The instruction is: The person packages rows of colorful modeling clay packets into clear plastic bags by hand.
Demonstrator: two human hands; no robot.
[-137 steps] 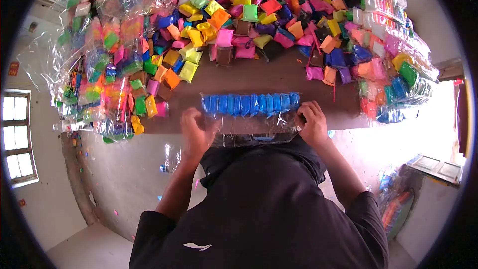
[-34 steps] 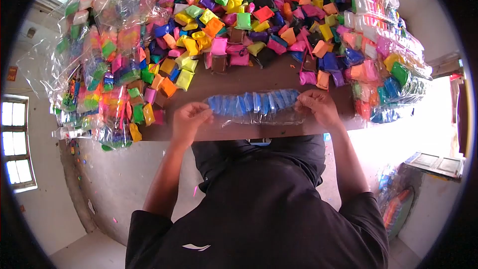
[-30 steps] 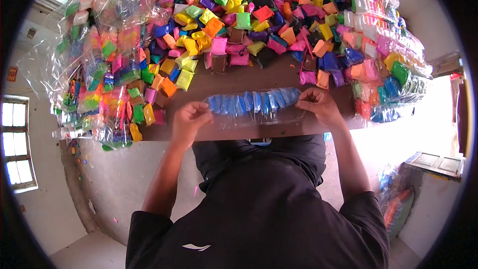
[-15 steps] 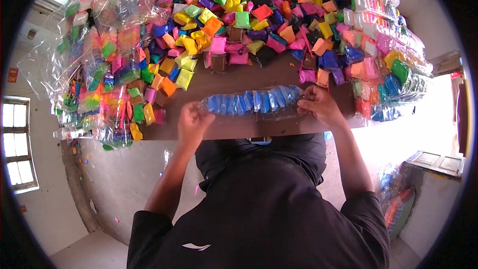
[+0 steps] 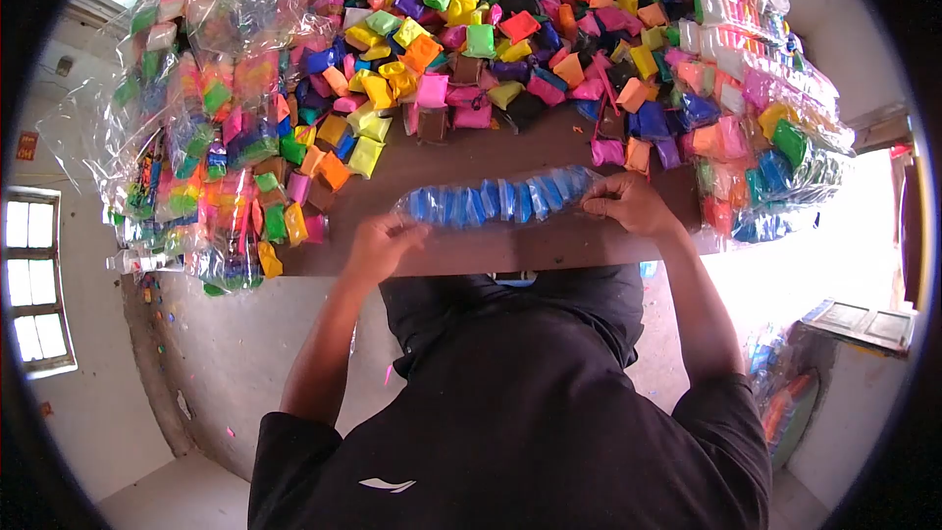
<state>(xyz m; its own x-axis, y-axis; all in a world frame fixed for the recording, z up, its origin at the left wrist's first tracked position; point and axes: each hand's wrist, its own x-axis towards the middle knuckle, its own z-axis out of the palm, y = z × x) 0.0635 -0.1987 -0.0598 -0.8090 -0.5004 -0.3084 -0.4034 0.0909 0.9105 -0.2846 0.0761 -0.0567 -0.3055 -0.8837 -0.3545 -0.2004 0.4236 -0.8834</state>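
A long clear plastic bag (image 5: 496,200) holds a row of several blue packets, stretched left to right above the front of the brown table (image 5: 471,149). My left hand (image 5: 389,241) pinches the bag's left end, fingers closed. At the other end, my right hand (image 5: 630,204) grips the plastic between thumb and fingers. Beyond the bag lies a heap of small packets in many colours, among them a pink packet (image 5: 431,90) and a yellow packet (image 5: 365,155).
Clear bags of coloured packets (image 5: 201,152) are stacked on the table's left side. More filled bags (image 5: 760,137) stand stacked at the right. A plastic bottle (image 5: 137,262) lies at the left edge. Small bits are scattered on the floor.
My left hand has turned a little, its fingers now lying more along the bag's lower left edge. My right hand has shifted slightly; the bag stays almost where it was.
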